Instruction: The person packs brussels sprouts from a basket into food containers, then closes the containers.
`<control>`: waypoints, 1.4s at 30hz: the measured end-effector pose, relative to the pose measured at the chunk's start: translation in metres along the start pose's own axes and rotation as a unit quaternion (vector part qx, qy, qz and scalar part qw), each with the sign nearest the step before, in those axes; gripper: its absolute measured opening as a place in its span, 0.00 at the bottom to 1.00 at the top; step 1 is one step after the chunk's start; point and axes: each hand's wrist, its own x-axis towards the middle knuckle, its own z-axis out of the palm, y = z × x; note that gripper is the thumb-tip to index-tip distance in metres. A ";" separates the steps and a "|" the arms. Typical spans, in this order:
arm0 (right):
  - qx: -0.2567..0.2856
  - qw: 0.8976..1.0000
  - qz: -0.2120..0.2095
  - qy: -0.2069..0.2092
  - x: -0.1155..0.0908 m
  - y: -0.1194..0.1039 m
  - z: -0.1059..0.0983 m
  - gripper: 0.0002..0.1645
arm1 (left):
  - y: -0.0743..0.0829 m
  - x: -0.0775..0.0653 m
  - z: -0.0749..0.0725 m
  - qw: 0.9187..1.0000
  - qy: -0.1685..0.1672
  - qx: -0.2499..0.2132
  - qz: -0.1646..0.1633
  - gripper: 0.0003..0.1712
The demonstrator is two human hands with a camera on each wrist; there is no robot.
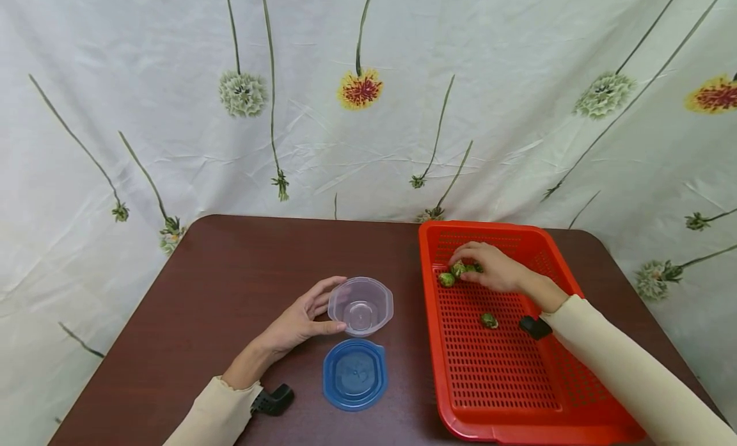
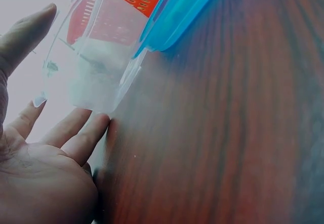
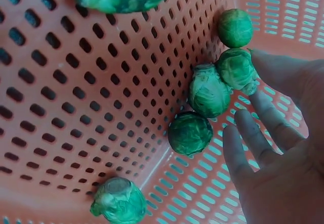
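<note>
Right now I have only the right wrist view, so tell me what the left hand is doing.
Observer: The left hand rests on the table with straight fingers touching the side of a clear container.
Operator: Tell me where that container sits relative to the basket.
Observer: It stands upright just to the left of the red basket, apart from it.
Operator: Report what is inside it.
Observer: Nothing shows inside; its bare bottom is visible.
Operator: Find its lid.
Observer: A blue lid lies flat on the table, on the person's side of the container.
</note>
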 end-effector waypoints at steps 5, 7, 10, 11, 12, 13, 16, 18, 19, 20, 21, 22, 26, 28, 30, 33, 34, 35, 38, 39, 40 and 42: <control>0.025 1.000 0.005 0.008 0.003 0.003 0.002 0.15 | 0.000 -0.001 -0.001 1.000 -0.004 -0.008 0.003 0.50; 0.025 1.000 0.003 0.010 0.004 0.003 0.003 0.15 | 0.000 -0.001 -0.002 1.000 -0.006 -0.012 0.006 0.50; 0.022 1.000 0.005 0.007 0.005 0.004 0.005 0.15 | 0.000 0.000 -0.002 1.000 -0.009 -0.017 0.008 0.50; 0.022 1.000 0.007 0.006 0.004 0.004 0.006 0.15 | 0.000 0.000 -0.002 1.000 -0.010 -0.018 0.009 0.50; 0.022 1.000 0.009 0.006 0.004 0.004 0.006 0.15 | 0.000 0.001 -0.002 1.000 -0.011 -0.019 0.008 0.50; 0.023 1.000 0.011 0.005 0.003 0.004 0.007 0.16 | 0.000 0.001 -0.002 1.000 -0.011 -0.020 0.008 0.50; 0.020 1.000 0.015 0.008 0.002 0.006 0.010 0.17 | 0.000 0.002 -0.003 1.000 -0.011 -0.019 0.006 0.50; 0.018 1.000 0.013 0.011 0.002 0.007 0.011 0.18 | -0.001 0.002 -0.003 1.000 -0.011 -0.018 0.006 0.50; 0.016 1.000 0.012 0.013 0.002 0.007 0.012 0.18 | -0.001 0.002 -0.003 1.000 -0.011 -0.018 0.006 0.50; 0.014 1.000 0.010 0.015 0.002 0.008 0.012 0.17 | -0.001 0.002 -0.003 1.000 -0.011 -0.017 0.007 0.50; 0.012 1.000 0.007 0.016 0.002 0.008 0.013 0.17 | -0.002 0.003 -0.004 1.000 -0.010 -0.017 0.006 0.50; 0.010 1.000 0.005 0.017 0.002 0.008 0.013 0.17 | -0.002 0.002 -0.004 1.000 -0.009 -0.017 0.005 0.50; 0.003 1.000 0.002 0.022 0.002 0.008 0.014 0.16 | -0.002 0.002 -0.004 1.000 -0.007 -0.018 0.000 0.50; 0.000 1.000 0.004 0.023 0.002 0.008 0.015 0.15 | -0.001 0.002 -0.004 1.000 -0.007 -0.016 -0.002 0.50; -0.003 1.000 0.005 0.025 0.002 0.008 0.015 0.15 | 0.000 0.002 -0.004 1.000 -0.006 -0.014 -0.004 0.50; -0.009 0.999 0.003 0.031 0.002 0.007 0.015 0.15 | 0.001 0.002 -0.004 1.000 -0.004 -0.015 -0.009 0.50; -0.010 0.999 0.001 0.033 0.001 0.007 0.015 0.14 | 0.001 0.002 -0.004 1.000 -0.004 -0.016 -0.011 0.50; -0.009 0.999 0.002 0.035 0.001 0.006 0.014 0.14 | 0.001 0.002 -0.004 1.000 -0.004 -0.016 -0.012 0.50; -0.007 0.999 0.007 0.039 0.001 0.005 0.014 0.14 | 0.001 0.002 -0.004 1.000 -0.005 -0.017 -0.010 0.50; -0.005 0.999 0.011 0.040 0.001 0.005 0.013 0.14 | 0.001 0.002 -0.004 1.000 -0.006 -0.017 -0.010 0.50; -0.004 0.999 0.015 0.041 0.001 0.005 0.013 0.14 | 0.001 0.002 -0.004 1.000 -0.006 -0.017 -0.010 0.50; -0.002 0.999 0.019 0.041 0.001 0.005 0.013 0.15 | 0.001 0.002 -0.003 1.000 -0.005 -0.017 -0.011 0.50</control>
